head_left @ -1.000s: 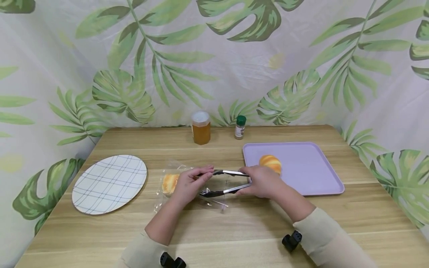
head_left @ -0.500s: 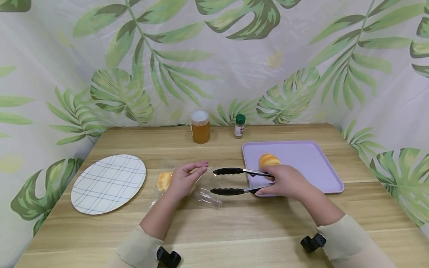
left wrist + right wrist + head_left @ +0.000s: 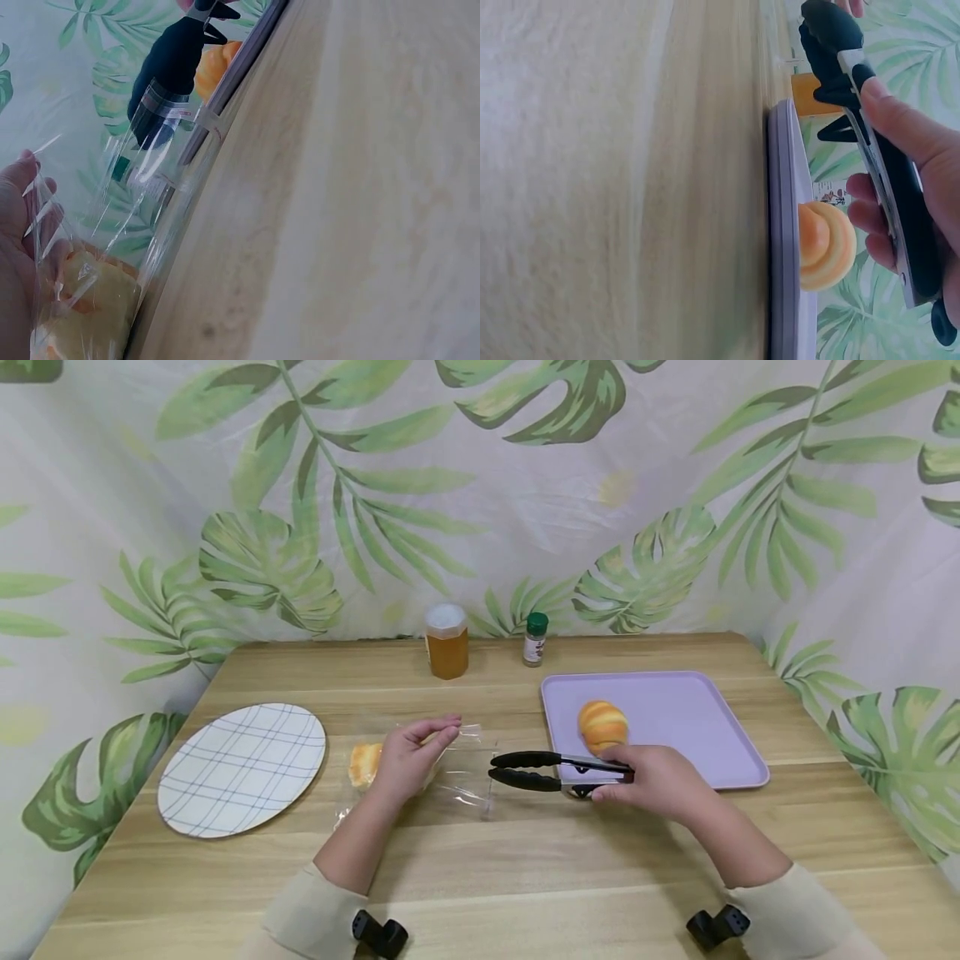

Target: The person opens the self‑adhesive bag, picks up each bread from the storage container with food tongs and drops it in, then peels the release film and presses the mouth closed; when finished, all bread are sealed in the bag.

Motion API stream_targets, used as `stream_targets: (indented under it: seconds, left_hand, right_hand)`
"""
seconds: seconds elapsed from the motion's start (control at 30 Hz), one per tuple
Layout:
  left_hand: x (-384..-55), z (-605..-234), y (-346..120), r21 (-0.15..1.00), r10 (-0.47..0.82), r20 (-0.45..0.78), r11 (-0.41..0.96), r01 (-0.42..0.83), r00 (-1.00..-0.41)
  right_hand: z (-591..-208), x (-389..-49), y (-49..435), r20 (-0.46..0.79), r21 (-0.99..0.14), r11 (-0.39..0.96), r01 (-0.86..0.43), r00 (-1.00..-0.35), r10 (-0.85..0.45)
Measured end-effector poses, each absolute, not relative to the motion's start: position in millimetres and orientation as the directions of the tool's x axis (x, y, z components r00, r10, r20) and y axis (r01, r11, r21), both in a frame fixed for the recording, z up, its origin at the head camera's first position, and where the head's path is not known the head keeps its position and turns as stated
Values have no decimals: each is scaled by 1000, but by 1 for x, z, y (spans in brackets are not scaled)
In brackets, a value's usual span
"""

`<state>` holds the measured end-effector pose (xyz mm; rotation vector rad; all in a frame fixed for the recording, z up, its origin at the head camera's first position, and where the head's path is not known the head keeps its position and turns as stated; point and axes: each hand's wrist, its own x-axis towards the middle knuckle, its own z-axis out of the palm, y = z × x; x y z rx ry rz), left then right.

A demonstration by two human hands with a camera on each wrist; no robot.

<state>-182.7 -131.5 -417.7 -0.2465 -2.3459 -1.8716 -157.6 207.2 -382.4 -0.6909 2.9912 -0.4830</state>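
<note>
My left hand point(image 3: 411, 758) pinches the upper edge of a clear plastic bag point(image 3: 467, 781) lying left of the table's middle. Inside the bag is a yellow-orange piece of bread point(image 3: 364, 764), partly hidden by that hand; the left wrist view shows the bread point(image 3: 101, 307) low in the bag. My right hand point(image 3: 663, 783) grips black-and-silver tongs point(image 3: 528, 779) by the handles. Their black tips point left toward the bag's mouth, close together with nothing between them. Behind the tongs, a striped bread roll point(image 3: 602, 725) sits on a purple tray point(image 3: 690, 727).
At the left lies a white plate point(image 3: 243, 768) with blue grid lines. Along the back stand an amber-filled jar point(image 3: 448, 653) with a pale lid and a small green-capped shaker point(image 3: 535, 642). A leaf-print cloth point(image 3: 525, 527) hangs behind the wooden table point(image 3: 525, 893).
My right hand has drawn the tongs rightward, out from the bag, and their arms have come together. The left hand has shifted slightly left, still holding the bag.
</note>
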Motion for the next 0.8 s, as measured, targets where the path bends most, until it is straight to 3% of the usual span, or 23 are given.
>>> stream_targets:
  seconds: [0.43, 0.63, 0.8]
  left_hand:
    - [-181, -415, -125, 965, 35, 166, 199, 170, -985]
    - [-180, -414, -130, 977, 64, 88, 190, 99, -994]
    - [-178, -417, -131, 966, 137, 85, 232, 115, -987]
  right_hand:
    - [-384, -155, 184, 138, -46, 808, -588, -805, -578]
    - [-377, -159, 188, 121, -15, 797, -604, -792, -599]
    - [-376, -162, 197, 154, -3, 783, -623, -774, -615]
